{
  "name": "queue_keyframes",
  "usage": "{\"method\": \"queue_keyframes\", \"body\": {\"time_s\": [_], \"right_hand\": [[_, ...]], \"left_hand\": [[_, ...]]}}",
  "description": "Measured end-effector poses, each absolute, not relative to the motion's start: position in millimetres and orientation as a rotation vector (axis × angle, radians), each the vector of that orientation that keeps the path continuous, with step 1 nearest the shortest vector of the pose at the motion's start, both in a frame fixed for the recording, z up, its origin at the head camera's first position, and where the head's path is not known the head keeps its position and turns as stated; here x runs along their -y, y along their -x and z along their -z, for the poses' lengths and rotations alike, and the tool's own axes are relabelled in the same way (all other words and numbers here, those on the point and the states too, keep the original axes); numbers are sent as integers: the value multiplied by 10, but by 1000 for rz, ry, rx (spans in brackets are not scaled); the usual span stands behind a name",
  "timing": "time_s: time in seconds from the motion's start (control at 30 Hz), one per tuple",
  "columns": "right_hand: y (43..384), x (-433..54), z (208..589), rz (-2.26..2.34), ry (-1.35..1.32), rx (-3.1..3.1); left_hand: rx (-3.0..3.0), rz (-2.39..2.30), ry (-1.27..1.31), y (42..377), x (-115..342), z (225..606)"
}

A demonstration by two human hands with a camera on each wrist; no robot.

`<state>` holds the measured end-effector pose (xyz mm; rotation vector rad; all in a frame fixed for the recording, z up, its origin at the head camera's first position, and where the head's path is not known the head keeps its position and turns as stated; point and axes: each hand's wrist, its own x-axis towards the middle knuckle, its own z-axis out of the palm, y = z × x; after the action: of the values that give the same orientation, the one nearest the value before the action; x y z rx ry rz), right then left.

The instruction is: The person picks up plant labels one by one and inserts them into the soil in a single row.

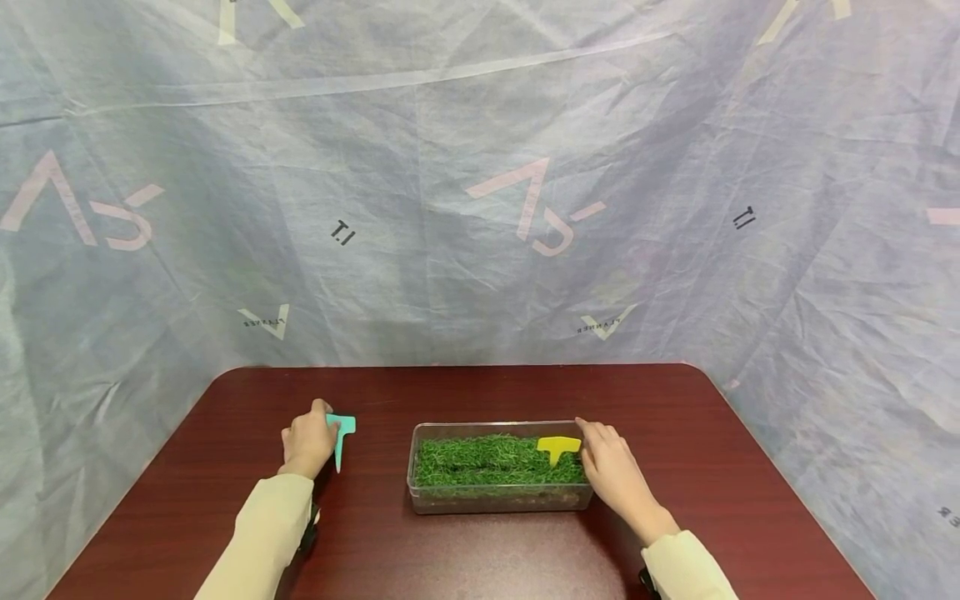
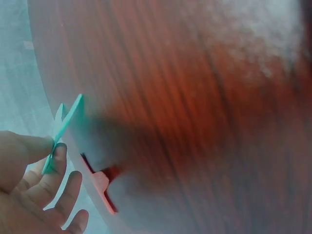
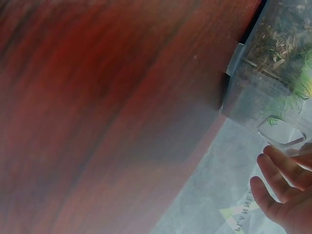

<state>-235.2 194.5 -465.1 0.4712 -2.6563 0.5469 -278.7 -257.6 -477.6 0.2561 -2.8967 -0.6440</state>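
Note:
My left hand pinches a teal T-shaped plant label between thumb and index finger, its pointed stem hanging down. In the left wrist view a red T-shaped label lies on the table beyond the fingers; the head view does not show it. Right of the left hand stands a clear plastic box filled with green grass. A yellow plant label stands upright in the grass near the box's right end. My right hand rests at that end, fingers extended along the rim.
The box stands on a dark red wooden table with rounded far corners. Behind and beside the table hangs a grey printed cloth. In the right wrist view, brown soil-like bits show through the box wall.

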Motion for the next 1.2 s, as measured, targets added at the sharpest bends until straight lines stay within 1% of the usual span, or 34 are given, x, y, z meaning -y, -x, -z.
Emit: {"method": "queue_keyframes", "body": {"time_s": [0.27,0.67,1.2], "right_hand": [[2350,-1948,4652,-545,-477,2656],[2349,-1947,4662,-542,-471,2651],[2358,-1947,4675,-539,-471,2643]], "left_hand": [[2849,615,-209,2769,2516,4700],[2660,534,-58,2772,2383,4621],[2423,559,67,2761,2146,4499]]}}
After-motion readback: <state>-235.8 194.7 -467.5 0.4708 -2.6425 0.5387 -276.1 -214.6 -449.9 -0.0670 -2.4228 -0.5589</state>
